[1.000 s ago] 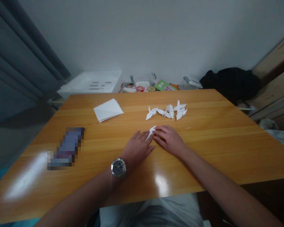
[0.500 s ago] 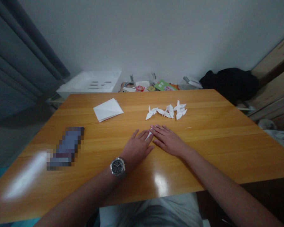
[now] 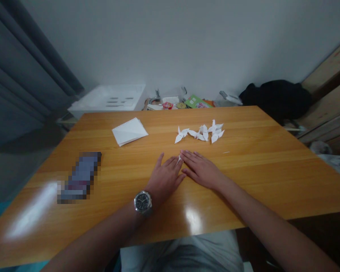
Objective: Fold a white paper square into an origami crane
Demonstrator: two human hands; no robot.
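Note:
A small folded piece of white paper (image 3: 179,159) lies on the wooden table (image 3: 257,173), mostly hidden under my fingers. My left hand (image 3: 166,173) rests palm down over it, fingers stretched and the little finger spread away, with a wristwatch (image 3: 143,201) on that wrist. From the other side my right hand (image 3: 198,168) lies flat, its fingertips meeting the paper and the left fingers. Just beyond the hands stand several folded white paper cranes (image 3: 202,133) in a loose row. A stack of white paper sheets (image 3: 129,132) is at the back left.
A pixelated phone-like object (image 3: 82,175) lies on the left of the table. Past the far edge are a white plastic tray (image 3: 110,97), a green packet (image 3: 197,101) and a black cloth-like heap (image 3: 274,100). A thin white sliver (image 3: 226,152) lies right of my hands.
My left hand has shifted slightly to the right, its little finger turned more upright. Less of the small paper shows between the hands. My right hand has barely moved.

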